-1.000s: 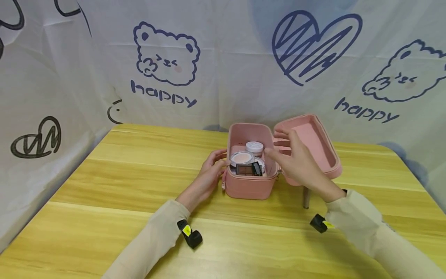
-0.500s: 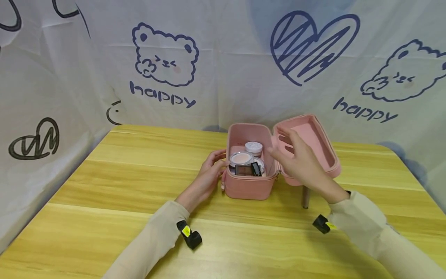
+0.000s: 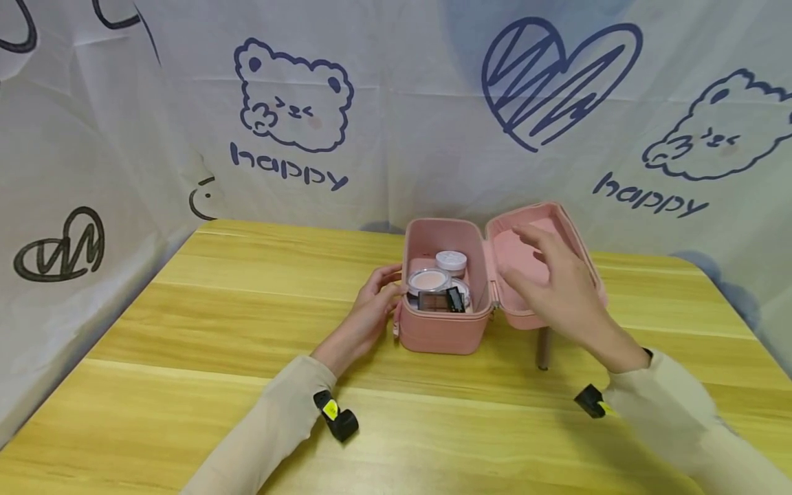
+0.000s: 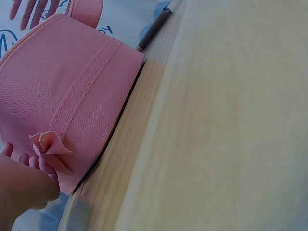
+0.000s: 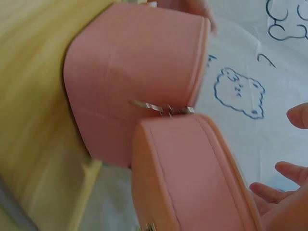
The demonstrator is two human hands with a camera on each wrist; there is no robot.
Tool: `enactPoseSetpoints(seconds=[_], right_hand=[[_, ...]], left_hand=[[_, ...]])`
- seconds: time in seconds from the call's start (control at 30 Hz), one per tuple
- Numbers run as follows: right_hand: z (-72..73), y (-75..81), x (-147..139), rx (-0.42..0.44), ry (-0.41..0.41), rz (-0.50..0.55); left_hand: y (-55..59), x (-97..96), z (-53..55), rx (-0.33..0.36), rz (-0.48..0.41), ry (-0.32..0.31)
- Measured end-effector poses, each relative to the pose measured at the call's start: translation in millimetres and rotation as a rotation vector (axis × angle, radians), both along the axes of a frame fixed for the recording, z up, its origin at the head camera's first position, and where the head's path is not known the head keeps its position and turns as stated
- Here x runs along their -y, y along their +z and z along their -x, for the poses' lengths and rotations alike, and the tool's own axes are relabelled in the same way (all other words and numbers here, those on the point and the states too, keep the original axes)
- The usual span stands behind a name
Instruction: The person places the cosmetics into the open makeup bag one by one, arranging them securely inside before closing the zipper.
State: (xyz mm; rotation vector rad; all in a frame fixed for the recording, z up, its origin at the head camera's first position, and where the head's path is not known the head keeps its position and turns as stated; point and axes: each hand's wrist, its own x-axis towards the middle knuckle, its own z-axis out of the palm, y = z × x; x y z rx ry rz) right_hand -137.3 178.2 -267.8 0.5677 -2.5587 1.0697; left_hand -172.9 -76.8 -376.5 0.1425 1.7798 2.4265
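From afar, I see the pink case (image 3: 442,335) just right of frame center on the bench (image 3: 247,302), between my left hand (image 3: 373,302), relaxed against it, and right hand (image 3: 566,289), wide over the lid (image 3: 511,253).

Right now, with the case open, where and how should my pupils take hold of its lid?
The lid is probably best pinched by its free rim, coming from the person's right, with the grip closing from inside and outside. Its left side is hinged to the case, so the opposite rim should swing it most easily, and its raised edge gives something to pinch.
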Motion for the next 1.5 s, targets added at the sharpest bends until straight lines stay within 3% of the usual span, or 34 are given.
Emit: enactPoseSetpoints(seconds=[0.23,0.43,0.77,1.0,1.23,1.5], right_hand=[[-4.4,9.9,-21,-0.114,-0.075,0.023],[-3.4,14.0,-34,-0.185,-0.114,-0.060],[-4.0,13.2,-52,-0.135,-0.067,-0.245],[-1.4,7.4,-68,-0.270,-0.042,-0.414],[-1.2,4.8,-81,-0.282,-0.014,-0.463],[-1.1,0.3,-92,-0.364,0.021,-0.478]], left_hand=[[-0.8,-0.8,0.5,-0.002,-0.005,0.007],[-1.6,-0.7,1.2,-0.003,-0.008,0.012],[-3.6,-0.7,1.6,0.002,-0.004,0.002],[-2.3,-0.4,1.2,-0.007,-0.004,0.007],[-2.4,-0.1,1.2,-0.009,-0.009,0.003],[-1.4,0.6,0.6,-0.007,-0.006,-0.001]])
